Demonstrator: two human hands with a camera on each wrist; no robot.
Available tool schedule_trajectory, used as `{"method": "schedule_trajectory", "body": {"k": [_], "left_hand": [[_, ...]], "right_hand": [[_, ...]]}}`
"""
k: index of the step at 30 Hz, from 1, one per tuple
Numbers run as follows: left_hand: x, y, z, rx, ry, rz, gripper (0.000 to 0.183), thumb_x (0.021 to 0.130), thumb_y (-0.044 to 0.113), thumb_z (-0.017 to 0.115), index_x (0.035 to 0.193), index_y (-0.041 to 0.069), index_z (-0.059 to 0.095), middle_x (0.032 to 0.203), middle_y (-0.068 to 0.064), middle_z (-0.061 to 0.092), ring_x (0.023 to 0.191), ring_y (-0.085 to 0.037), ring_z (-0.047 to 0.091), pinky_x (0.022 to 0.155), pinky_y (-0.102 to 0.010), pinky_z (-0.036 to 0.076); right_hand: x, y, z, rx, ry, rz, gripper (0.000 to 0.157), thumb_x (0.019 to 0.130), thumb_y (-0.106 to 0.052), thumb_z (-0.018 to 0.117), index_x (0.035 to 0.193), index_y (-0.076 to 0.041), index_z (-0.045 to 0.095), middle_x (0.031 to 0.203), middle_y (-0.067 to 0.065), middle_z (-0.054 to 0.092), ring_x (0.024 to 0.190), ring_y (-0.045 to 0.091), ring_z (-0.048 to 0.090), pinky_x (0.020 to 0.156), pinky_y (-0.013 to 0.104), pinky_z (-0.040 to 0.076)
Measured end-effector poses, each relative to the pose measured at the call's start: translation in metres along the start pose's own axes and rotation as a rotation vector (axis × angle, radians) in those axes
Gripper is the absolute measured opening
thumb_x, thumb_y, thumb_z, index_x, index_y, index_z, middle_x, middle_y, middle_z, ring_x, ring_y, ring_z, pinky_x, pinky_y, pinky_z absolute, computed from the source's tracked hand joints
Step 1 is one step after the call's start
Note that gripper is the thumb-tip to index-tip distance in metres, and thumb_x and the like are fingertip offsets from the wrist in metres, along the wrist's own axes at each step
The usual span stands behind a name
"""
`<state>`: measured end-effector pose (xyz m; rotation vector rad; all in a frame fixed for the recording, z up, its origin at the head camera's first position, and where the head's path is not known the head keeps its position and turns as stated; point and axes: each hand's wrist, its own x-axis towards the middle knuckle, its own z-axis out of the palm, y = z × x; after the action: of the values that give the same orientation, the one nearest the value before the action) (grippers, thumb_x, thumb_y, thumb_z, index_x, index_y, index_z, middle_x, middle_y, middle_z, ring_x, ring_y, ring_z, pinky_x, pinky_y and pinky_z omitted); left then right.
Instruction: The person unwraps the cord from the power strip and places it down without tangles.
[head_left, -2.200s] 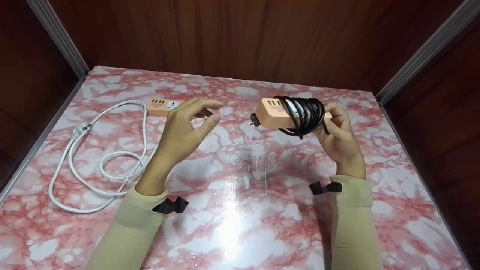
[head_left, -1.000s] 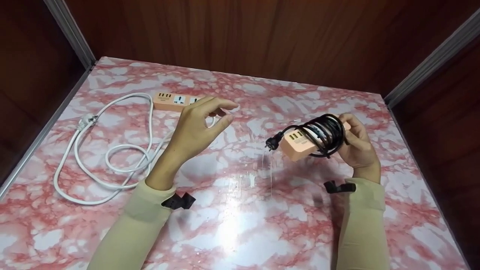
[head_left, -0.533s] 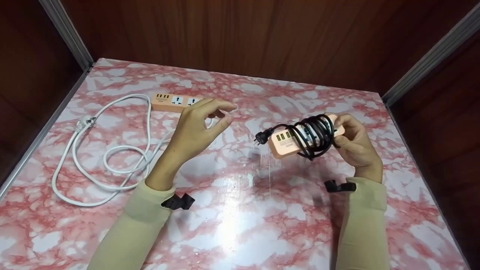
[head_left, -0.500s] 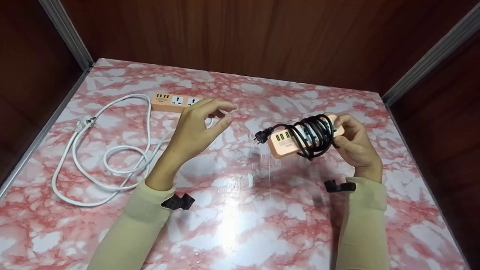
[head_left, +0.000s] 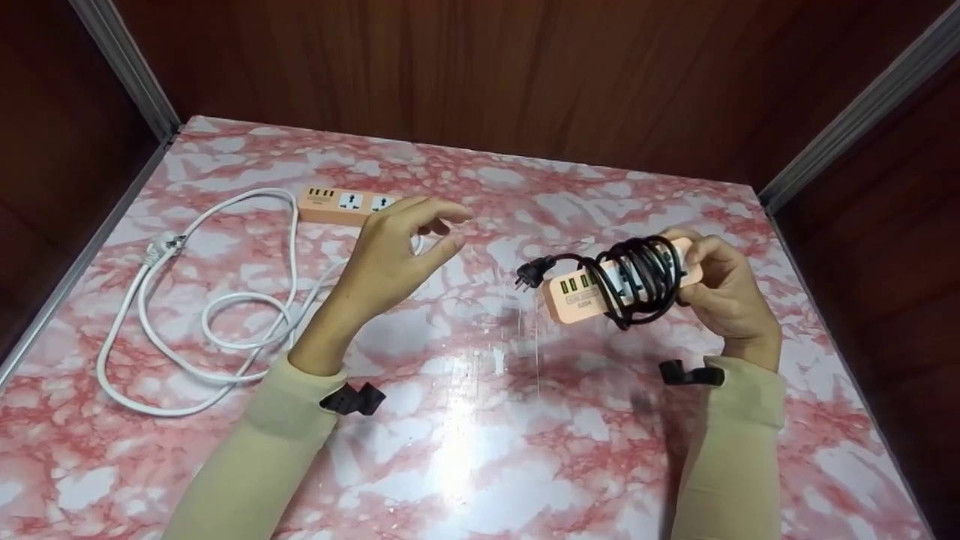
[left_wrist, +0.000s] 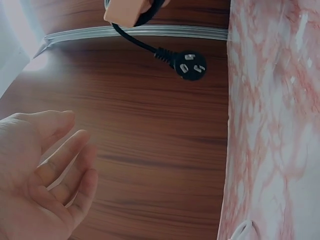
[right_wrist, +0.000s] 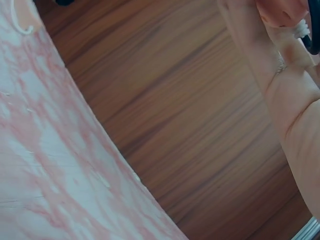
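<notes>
In the head view my right hand (head_left: 731, 292) grips the right end of an orange power strip (head_left: 581, 298), holding it above the table and tilted. A black cord (head_left: 645, 277) is wound several times around this strip. Its black plug (head_left: 534, 272) sticks out past the left end; the left wrist view shows the prongs of the same plug (left_wrist: 190, 65). My left hand (head_left: 386, 259) hovers with loosely bent fingers and holds nothing. Behind it, a second orange power strip (head_left: 321, 206) lies on the table, its right part hidden by that hand.
A white cord (head_left: 150, 341) from the second strip lies in loose loops at the left, with its white plug (head_left: 163, 246) on top. The pink marbled table (head_left: 480, 450) is bounded by brown wood-grain panels (head_left: 465, 75) at the back and sides.
My right hand has carried the wrapped strip rightward and lower, turning its socket face more toward the view. The black plug now stands out from the strip. My left hand keeps its loose pose.
</notes>
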<state>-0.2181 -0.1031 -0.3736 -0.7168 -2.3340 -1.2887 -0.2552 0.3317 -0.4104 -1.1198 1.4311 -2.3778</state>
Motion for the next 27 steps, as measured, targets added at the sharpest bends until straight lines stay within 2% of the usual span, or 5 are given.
{"method": "schedule_trajectory", "body": {"k": [7, 16, 22, 27], "left_hand": [[0.013, 0.002, 0.006, 0.013, -0.075, -0.001, 0.023, 0.103, 0.019, 0.073, 0.125, 0.015, 0.077, 0.12, 0.001, 0.076, 0.106, -0.02, 0.072, 0.097, -0.036, 0.055], [0.021, 0.005, 0.015, -0.001, -0.165, 0.008, 0.026, 0.101, 0.017, 0.075, 0.127, 0.015, 0.076, 0.12, 0.0, 0.076, 0.105, -0.019, 0.071, 0.097, -0.035, 0.056], [0.021, 0.003, 0.026, 0.004, -0.29, 0.027, 0.03, 0.099, 0.021, 0.078, 0.129, 0.017, 0.075, 0.124, 0.002, 0.076, 0.107, -0.017, 0.07, 0.093, -0.032, 0.055], [0.019, 0.0, 0.042, -0.029, -0.4, 0.053, 0.033, 0.096, 0.025, 0.081, 0.128, 0.017, 0.076, 0.125, 0.004, 0.076, 0.108, -0.014, 0.07, 0.094, -0.033, 0.056]], "right_hand": [[0.0, -0.006, 0.003, -0.079, -0.036, 0.003, 0.026, 0.086, 0.022, 0.073, 0.104, 0.015, 0.055, 0.141, 0.027, 0.058, 0.118, 0.033, 0.061, 0.076, 0.029, 0.059], [0.002, -0.01, 0.003, -0.196, -0.066, 0.065, 0.025, 0.082, 0.021, 0.078, 0.099, 0.012, 0.062, 0.14, 0.024, 0.061, 0.123, 0.033, 0.063, 0.089, 0.032, 0.059], [0.002, -0.011, 0.004, -0.232, -0.093, 0.106, 0.024, 0.082, 0.019, 0.079, 0.096, 0.008, 0.062, 0.138, 0.023, 0.062, 0.124, 0.033, 0.063, 0.088, 0.032, 0.06], [0.001, -0.012, 0.003, -0.23, -0.115, 0.117, 0.025, 0.082, 0.017, 0.08, 0.096, 0.008, 0.061, 0.138, 0.024, 0.063, 0.123, 0.033, 0.064, 0.087, 0.031, 0.06]]}}
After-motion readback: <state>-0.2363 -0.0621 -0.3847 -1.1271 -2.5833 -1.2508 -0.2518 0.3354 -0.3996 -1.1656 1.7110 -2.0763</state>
